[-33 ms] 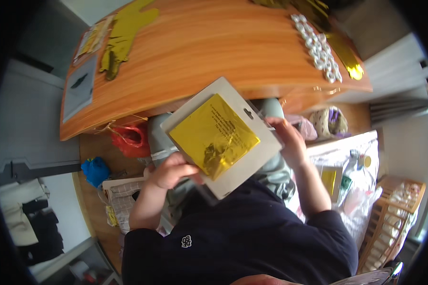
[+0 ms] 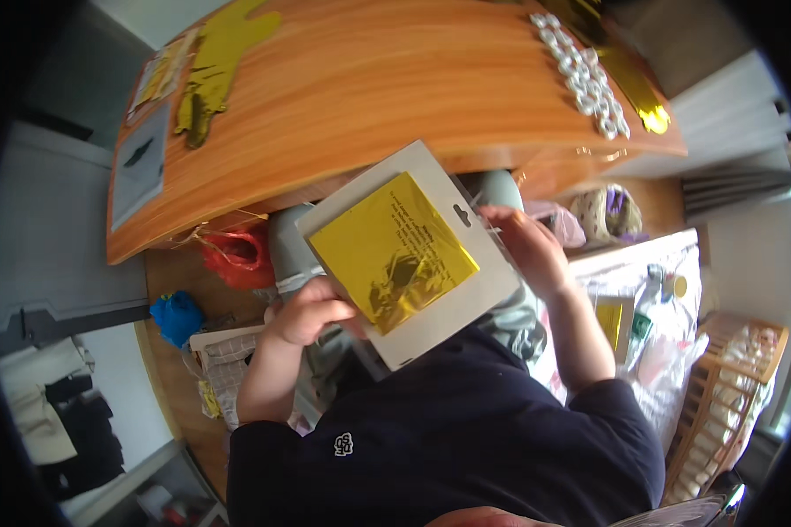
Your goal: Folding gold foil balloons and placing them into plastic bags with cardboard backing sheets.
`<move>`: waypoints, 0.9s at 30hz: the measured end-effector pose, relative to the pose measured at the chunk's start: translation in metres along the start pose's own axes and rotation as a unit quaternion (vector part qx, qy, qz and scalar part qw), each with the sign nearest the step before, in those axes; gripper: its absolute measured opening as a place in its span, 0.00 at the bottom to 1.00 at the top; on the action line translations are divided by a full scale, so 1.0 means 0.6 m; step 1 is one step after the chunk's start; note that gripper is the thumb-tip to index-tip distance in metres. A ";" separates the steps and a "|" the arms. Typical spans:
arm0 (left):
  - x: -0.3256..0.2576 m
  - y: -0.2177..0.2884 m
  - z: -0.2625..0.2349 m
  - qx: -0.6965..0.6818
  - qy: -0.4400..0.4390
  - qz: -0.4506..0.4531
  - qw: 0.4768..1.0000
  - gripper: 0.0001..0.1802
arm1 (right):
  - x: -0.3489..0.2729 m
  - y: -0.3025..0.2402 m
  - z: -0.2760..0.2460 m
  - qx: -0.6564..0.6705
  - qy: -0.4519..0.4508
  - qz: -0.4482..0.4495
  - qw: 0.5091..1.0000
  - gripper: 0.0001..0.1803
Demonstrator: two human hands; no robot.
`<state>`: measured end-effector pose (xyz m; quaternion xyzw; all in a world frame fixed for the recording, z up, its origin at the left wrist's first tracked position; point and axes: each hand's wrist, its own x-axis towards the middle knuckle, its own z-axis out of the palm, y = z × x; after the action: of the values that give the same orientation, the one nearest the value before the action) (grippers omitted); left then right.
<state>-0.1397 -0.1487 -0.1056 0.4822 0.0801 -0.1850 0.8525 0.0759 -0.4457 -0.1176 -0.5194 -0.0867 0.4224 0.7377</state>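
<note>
"Wooden surface [image 2: 369, 88] up front, and where's that gold-fronted card [image 2: 395, 250]?"

"Over my lap [image 2: 292, 246]! My left hand [image 2: 310, 314] pinches its lower-left edge, my right hand [image 2: 532, 250] grips the right."

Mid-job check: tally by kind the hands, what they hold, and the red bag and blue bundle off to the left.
Hands: 2, left hand and right hand
Pale card with gold packet: 1
Red bag: 1
Blue bundle: 1
Total: 5
</note>
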 end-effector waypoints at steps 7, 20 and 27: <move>-0.007 0.019 -0.011 0.041 -0.003 -0.062 0.997 0.19 | 0.015 -0.041 0.014 -0.057 -0.050 0.099 0.992 0.17; -0.015 0.015 0.007 0.109 0.015 -0.071 0.991 0.19 | 0.009 -0.035 0.012 -0.134 -0.054 0.135 0.980 0.12; -0.012 0.007 0.000 0.150 0.058 -0.117 0.980 0.16 | 0.009 -0.030 0.005 -0.108 -0.074 0.129 0.983 0.12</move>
<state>-0.1448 -0.1450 -0.0998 0.6016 0.1567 -0.2647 0.7372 0.0869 -0.4418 -0.1030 -0.5701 -0.1183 0.5396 0.6082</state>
